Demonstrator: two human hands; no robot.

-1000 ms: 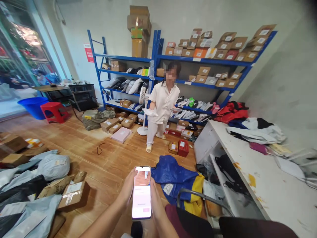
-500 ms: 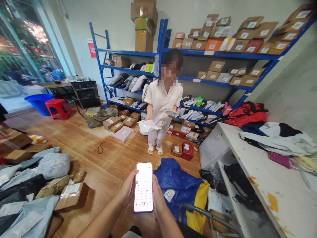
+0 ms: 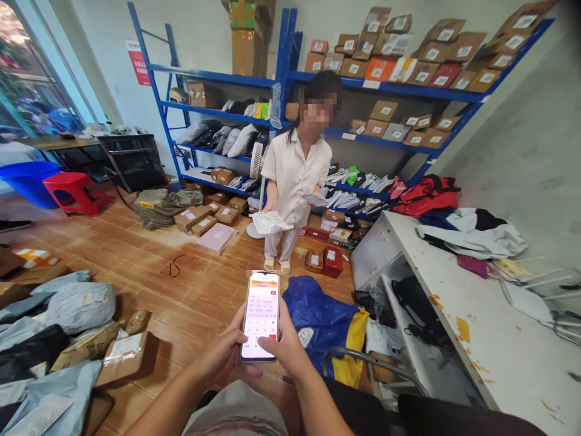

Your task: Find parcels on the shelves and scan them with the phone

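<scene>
A smartphone [image 3: 262, 309] with a bright screen stands upright between my two hands, low in the middle of the head view. A number keypad fills the lower half of the screen. My left hand [image 3: 230, 345] is closed round the phone's left edge, its thumb at the lower left of the screen. My right hand [image 3: 287, 342] grips the right edge, and its thumb lies over the keypad. Facing me, a person [image 3: 297, 175] in a light shirt holds a white plastic package [image 3: 271, 223] in one hand and a grey phone-like object [image 3: 316, 200] in the other.
Blue shelves [image 3: 218, 75] with parcels line the back wall. Bagged parcels [image 3: 82, 306] and a carton [image 3: 124, 358] lie at the left. A blue and yellow sack [image 3: 318, 309] is on the floor to the right, beside a white counter [image 3: 436, 266]. A metal armrest [image 3: 376, 360] is close by.
The phone's screen has switched from an icon page to a keypad page. Both thumbs have moved onto the screen. The view has shifted, and the person appears slightly nearer.
</scene>
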